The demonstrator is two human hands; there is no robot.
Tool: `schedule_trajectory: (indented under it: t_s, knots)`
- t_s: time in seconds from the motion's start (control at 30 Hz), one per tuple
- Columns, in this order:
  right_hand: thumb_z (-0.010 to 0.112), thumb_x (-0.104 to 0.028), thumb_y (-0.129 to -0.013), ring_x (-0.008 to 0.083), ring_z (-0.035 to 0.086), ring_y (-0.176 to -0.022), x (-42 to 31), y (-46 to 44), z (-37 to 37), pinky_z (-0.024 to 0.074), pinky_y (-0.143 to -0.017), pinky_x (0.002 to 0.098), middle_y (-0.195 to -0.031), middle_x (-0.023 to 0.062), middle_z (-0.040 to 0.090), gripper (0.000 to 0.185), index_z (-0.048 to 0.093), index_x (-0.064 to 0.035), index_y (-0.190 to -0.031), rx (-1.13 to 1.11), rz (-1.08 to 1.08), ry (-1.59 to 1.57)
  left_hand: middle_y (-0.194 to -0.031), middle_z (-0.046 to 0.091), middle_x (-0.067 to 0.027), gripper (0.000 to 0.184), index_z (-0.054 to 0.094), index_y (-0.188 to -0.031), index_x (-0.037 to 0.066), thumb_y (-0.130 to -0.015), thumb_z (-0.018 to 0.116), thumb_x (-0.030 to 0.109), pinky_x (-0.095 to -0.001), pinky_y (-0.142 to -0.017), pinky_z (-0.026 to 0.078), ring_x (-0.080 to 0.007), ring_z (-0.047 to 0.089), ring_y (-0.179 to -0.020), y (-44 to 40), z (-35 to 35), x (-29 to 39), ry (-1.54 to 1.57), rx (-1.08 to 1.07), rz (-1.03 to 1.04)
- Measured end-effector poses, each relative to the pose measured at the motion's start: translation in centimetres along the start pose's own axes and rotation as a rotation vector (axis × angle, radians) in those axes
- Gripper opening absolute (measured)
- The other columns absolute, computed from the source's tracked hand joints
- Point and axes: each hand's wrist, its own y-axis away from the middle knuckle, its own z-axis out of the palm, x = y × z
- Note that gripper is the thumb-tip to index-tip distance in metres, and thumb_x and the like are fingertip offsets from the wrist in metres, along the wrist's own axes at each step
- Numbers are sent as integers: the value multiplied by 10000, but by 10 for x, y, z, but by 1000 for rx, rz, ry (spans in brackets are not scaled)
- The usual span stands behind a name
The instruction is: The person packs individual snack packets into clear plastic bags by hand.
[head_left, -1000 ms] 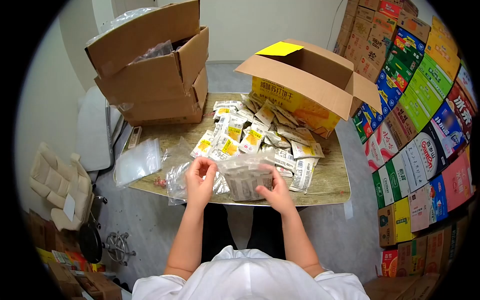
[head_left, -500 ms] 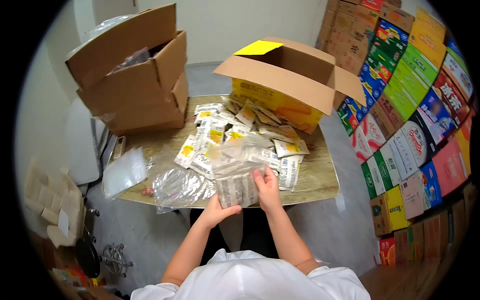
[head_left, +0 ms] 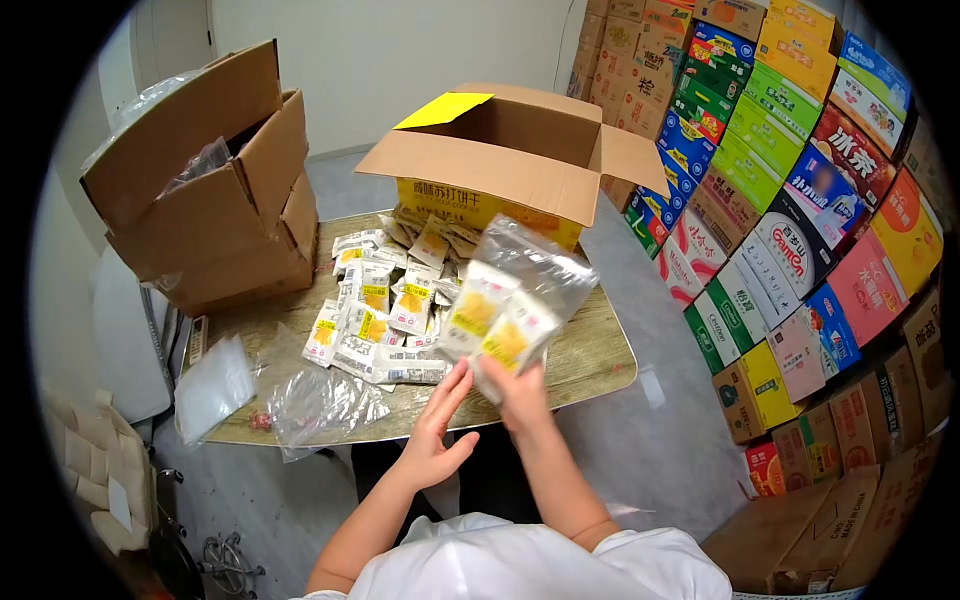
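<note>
In my right hand [head_left: 518,398] is a clear zip bag [head_left: 530,265] with two white-and-yellow snack packets inside, gripped at its lower end and tilted over the table. My left hand [head_left: 434,437] is open, fingers stretched out, its fingertips close to the bag's lower left corner; whether they touch it I cannot tell. Just beyond lies a heap of loose snack packets [head_left: 375,290], partly covered by the bag. Left of the heap, a crumpled clear plastic bag [head_left: 325,405] and a stack of flat clear bags [head_left: 215,385] lie near the table's front edge.
On the wooden table [head_left: 590,350] stand an open yellow carton [head_left: 480,205] at the back and a large brown carton [head_left: 215,240] at the left. Stacked drink and food boxes [head_left: 770,230] line the right wall. A beige chair [head_left: 100,470] is at the lower left.
The bag has gone from both hands to the right hand alone, moving up and right, its yellow-printed side now showing. My left hand has let go. The view has shifted right.
</note>
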Motion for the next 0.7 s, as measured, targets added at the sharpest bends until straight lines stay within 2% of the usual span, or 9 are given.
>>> schedule_trajectory:
  t_s: [0.1,0.13,0.2,0.27,0.33,0.47,0.53,0.63,0.7]
  knots:
    - [660,29,-798,227,608,-1001,-38,-16,-33,528,-866,346,-1115,135,575,611,310,-2,-1297,5,-6,21,-1472,299,-143,633,365,-1406,35,-806,562,-6,-391,-1093,294,-262,303,-1367,3,-2,9,124,21,-24]
    - [689,6,-769,240,639,-937,-40,-26,-51,578,-726,359,-1143,163,572,713,257,17,-1336,-1,-163,137,-1431,354,-132,569,411,-1367,35,-819,560,-3,-382,-1071,328,-249,357,-1330,8,-6,-1,165,50,-55]
    - [719,-13,-759,195,590,-1021,-50,-31,-88,475,-914,306,-1163,135,573,711,307,6,-1338,92,-212,296,-1254,529,-117,375,517,-1233,-1,-859,541,-14,-349,-978,429,-210,535,-1154,15,-14,-13,201,144,-100]
    - [693,-31,-793,156,613,-922,-64,-42,-124,515,-790,289,-1078,109,614,485,466,23,-1219,80,-216,465,-1170,576,-123,324,536,-1186,-20,-863,528,-21,-350,-963,441,-210,569,-1092,25,-25,-20,270,208,-125]
    - [677,-69,-822,128,619,-853,-91,-41,-130,514,-697,255,-1066,99,624,418,519,24,-1198,234,-24,560,-1007,644,-131,216,572,-1083,-45,-880,500,-29,-339,-907,477,-195,625,-947,29,-30,-20,345,354,-153]
    - [688,-123,-809,187,622,-881,-77,-62,-175,502,-708,318,-1024,103,642,427,552,-2,-1196,259,-79,561,-961,647,-115,176,583,-1045,-41,-892,508,3,-315,-850,482,-175,618,-894,39,-46,-27,283,480,-177]
    - [697,-155,-775,268,563,-1034,-68,-62,-172,450,-845,413,-1089,110,619,459,567,-52,-1203,470,-273,1707,-974,634,-107,167,574,-1048,-48,-900,503,-20,-299,-847,480,-158,604,-906,44,-55,-29,284,502,-179]
    - [687,-173,-755,319,452,-1163,-57,-58,-151,354,-955,466,-1189,106,560,460,582,-90,-1195,556,-172,1740,-967,635,-100,164,578,-1042,-47,-900,503,-12,-289,-848,475,-154,603,-908,55,-71,-35,224,547,-185]
    - [680,-165,-762,308,440,-1177,-54,-56,-141,345,-965,461,-1226,95,533,437,587,-92,-1183,538,-258,1760,-963,637,-87,153,589,-1024,-37,-900,505,-5,-278,-840,472,-141,603,-909,64,-82,-37,176,605,-216]
